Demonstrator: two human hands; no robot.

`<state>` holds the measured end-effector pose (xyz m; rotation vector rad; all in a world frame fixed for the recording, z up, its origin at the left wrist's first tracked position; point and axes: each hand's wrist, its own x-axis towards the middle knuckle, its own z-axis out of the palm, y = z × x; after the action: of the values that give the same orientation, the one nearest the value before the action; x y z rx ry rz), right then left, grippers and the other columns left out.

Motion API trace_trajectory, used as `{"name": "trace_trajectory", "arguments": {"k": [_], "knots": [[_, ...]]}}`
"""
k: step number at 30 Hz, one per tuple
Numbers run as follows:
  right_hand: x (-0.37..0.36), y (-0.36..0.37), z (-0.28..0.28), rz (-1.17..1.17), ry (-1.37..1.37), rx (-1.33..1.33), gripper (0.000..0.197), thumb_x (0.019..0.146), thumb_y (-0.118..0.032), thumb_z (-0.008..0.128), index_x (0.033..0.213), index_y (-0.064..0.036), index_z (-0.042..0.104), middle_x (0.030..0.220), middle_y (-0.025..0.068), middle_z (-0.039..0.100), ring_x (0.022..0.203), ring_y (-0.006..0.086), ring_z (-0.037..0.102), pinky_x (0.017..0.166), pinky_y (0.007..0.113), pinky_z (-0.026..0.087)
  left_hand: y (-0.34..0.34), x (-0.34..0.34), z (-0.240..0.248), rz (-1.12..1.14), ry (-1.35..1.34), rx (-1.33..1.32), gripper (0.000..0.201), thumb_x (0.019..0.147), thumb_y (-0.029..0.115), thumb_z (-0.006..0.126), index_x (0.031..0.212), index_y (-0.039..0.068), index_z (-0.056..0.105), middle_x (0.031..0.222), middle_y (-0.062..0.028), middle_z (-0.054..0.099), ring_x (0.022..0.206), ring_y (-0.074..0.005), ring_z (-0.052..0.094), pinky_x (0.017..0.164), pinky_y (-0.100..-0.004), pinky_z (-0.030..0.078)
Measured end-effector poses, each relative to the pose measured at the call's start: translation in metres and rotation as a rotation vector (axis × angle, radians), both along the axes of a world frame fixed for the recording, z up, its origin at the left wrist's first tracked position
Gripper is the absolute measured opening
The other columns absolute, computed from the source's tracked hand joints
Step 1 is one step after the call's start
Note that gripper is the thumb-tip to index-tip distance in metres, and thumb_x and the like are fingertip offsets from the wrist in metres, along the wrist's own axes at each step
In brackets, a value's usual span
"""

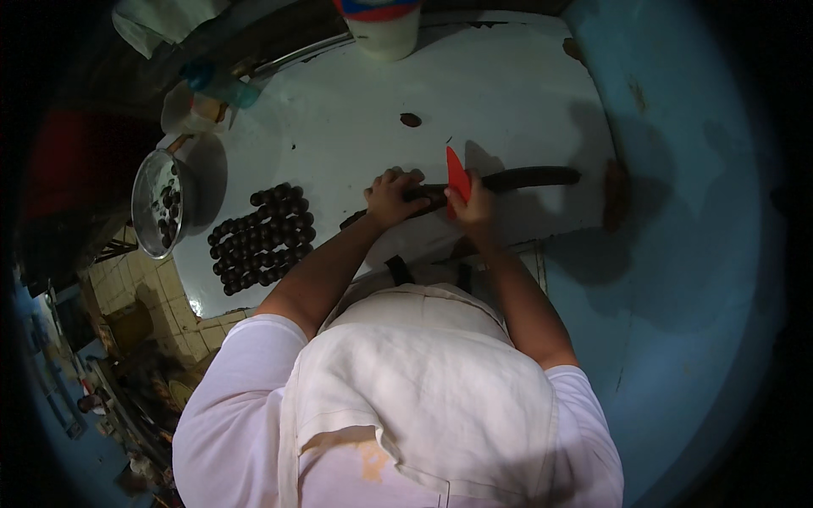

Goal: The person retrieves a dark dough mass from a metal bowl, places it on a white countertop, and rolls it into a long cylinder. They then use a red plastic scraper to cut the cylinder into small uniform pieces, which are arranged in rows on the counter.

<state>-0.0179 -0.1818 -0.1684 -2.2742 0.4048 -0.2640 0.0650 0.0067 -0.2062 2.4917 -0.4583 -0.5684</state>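
A long dark brown roll, like chocolate dough, lies crosswise on the white table in front of me. My left hand rests over its left part, with the fingers on the far side and the thumb on the near side. Just to the right, my right hand grips a flat red scraper. The scraper stands on edge across the roll, and its lower edge is partly hidden by my fingers. Left of my hands, several rows of small dark brown balls sit close together on the table.
A metal pan with more dark balls stands at the table's left edge. Behind it are a teal bottle and a pale container. A white tub stands at the back. A blue wall borders the table's right side.
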Motion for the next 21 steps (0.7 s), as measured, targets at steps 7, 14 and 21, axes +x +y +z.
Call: {"name": "trace_trajectory", "arguments": {"k": [7,14,21], "knots": [[-0.02,-0.003,0.022,0.133,0.211,0.118,0.034,0.104,-0.037,0.058,0.113,-0.0044,0.06,0.08,0.0237,0.069,0.078,0.0465,0.069,0.067,0.053,0.054,-0.013,0.006,-0.011,-0.101,0.055,0.084,0.054,0.08,0.061,0.079,0.127,0.035,0.072,0.134,-0.0072,0.057,0.134,-0.0336,0.05,0.107,-0.062,0.037],[-0.01,0.009,0.006,0.145,0.404,-0.027,0.027,0.1,-0.031,0.06,0.109,-0.0053,0.059,0.086,0.0234,0.072,0.082,0.0466,0.07,0.071,0.057,0.054,-0.018,0.013,-0.006,-0.101,0.063,0.078,0.053,0.08,0.062,0.079,0.125,0.035,0.073,0.132,-0.0074,0.057,0.133,-0.0324,0.05,0.107,-0.0605,0.037],[0.008,0.02,-0.017,0.25,0.321,-0.222,0.018,0.096,-0.02,0.06,0.101,-0.0026,0.06,0.078,0.0233,0.07,0.076,0.0455,0.07,0.071,0.058,0.056,-0.022,0.011,-0.005,-0.034,0.066,0.068,0.044,0.076,0.051,0.081,0.116,0.033,0.075,0.132,-0.0038,0.059,0.134,-0.0318,0.05,0.109,-0.0571,0.036]]}}
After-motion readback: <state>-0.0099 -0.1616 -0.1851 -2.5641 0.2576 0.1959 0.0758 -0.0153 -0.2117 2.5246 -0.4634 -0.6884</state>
